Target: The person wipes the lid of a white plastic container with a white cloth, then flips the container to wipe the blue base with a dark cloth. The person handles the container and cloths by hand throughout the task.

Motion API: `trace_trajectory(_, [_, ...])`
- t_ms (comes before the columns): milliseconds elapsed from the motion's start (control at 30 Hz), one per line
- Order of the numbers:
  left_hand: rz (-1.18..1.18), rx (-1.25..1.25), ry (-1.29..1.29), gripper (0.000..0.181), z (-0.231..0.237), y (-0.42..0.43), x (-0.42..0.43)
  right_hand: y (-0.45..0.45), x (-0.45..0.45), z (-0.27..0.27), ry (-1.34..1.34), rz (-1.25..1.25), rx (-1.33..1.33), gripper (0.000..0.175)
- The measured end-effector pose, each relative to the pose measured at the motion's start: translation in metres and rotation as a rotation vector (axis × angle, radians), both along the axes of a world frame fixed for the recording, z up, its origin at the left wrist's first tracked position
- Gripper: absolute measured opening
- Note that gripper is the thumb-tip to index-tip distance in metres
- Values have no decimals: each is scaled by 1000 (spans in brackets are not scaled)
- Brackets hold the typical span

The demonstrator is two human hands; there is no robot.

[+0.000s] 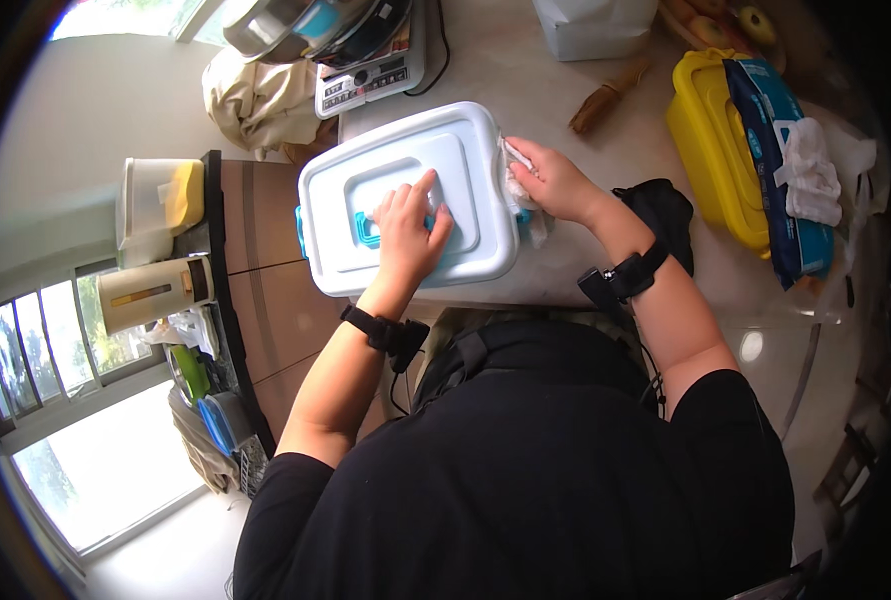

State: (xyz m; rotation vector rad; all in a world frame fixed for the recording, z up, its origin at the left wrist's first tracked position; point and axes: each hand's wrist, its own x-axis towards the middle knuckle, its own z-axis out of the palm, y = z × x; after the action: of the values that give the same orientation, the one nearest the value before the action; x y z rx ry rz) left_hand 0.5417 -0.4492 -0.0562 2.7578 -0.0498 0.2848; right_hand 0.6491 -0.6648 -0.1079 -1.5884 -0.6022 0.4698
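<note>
A plastic storage box with a pale blue lid (325, 225) and a white rim stands in front of me, its long side slanting slightly. My left hand (409, 225) rests palm down on the middle of the lid, fingers apart. It partly covers the blue carrying handle (368, 231). At the box's right end, my right hand (554, 180) grips a crumpled white wipe (518, 156) against the rim. Part of that wipe hangs down beside a blue latch (523, 217). Another blue latch (300, 231) shows at the left end.
An induction cooker (370, 86) with metal pots (265, 30) is at the back left. To the right are a yellow storage box (704, 165), a blue wipes pack (772, 150) with a white wipe (813, 172), a small brush (606, 97) and a black cloth item (659, 214).
</note>
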Motion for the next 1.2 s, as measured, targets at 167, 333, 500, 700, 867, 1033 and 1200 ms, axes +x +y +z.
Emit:
trace_trajectory(167, [5, 22, 8, 47, 0, -1, 1, -4, 1, -37, 359, 34, 267, 41])
trace_trajectory(333, [12, 51, 0, 47, 0, 0, 1, -15, 2, -71, 411, -376, 120, 38])
trace_trajectory(500, [14, 49, -3, 46, 1, -1, 0, -2, 16, -29, 417, -571, 227, 34])
trace_trajectory(700, [10, 56, 0, 46, 1, -1, 3, 41, -20, -15, -422, -537, 11, 33])
trace_trajectory(867, [35, 82, 18, 47, 0, -2, 0, 5, -71, 17, -637, -316, -345, 41])
trace_trajectory(1033, [27, 85, 29, 47, 0, -3, 1, 20, -60, 32, -720, -412, -548, 53])
trace_trajectory(1200, [22, 79, 36, 47, -3, -1, 2, 20, -44, 37, -625, -303, -625, 59])
